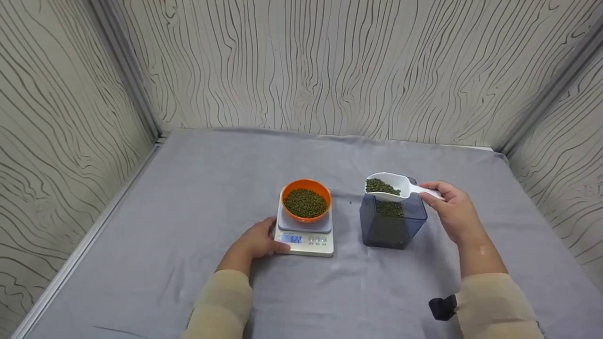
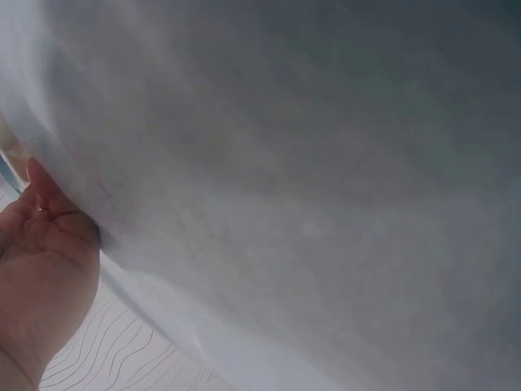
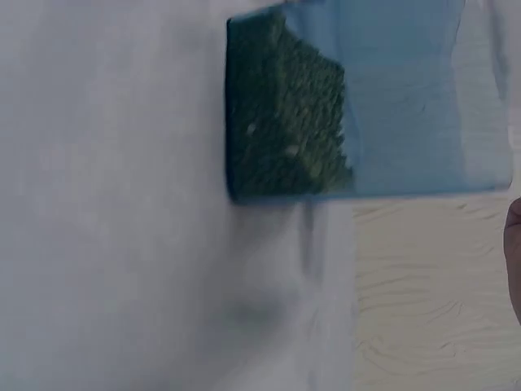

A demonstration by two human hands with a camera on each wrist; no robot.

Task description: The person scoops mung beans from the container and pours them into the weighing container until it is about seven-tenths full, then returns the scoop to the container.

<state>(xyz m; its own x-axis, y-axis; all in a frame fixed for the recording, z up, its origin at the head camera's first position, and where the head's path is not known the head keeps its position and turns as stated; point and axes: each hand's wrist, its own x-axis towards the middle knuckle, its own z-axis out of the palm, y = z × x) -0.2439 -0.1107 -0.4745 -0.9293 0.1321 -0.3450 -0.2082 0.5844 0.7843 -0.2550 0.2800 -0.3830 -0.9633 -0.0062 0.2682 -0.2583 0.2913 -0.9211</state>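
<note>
In the head view, my right hand (image 1: 454, 212) grips the handle of a white scoop (image 1: 403, 183). Green beans (image 1: 381, 186), probably mung beans, lie in the scoop. It is held over a clear bluish bin (image 1: 417, 219), partly filled with the same beans, also seen from the side in the right wrist view. At the middle, my left hand (image 1: 258, 240) holds the left edge of a white digital kitchen scale (image 1: 325, 248), thumb at its front corner. An orange bowl (image 1: 306, 219) full of green beans (image 1: 305, 202) stands on the scale. The display seems to read 622.
A grey cloth (image 1: 212, 179) covers the table. Wood-grain patterned panels (image 1: 301, 70) enclose it at the back and both sides. A small dark speck lies on the cloth between scale and bin. A black device (image 1: 443, 307) sits at the right wrist.
</note>
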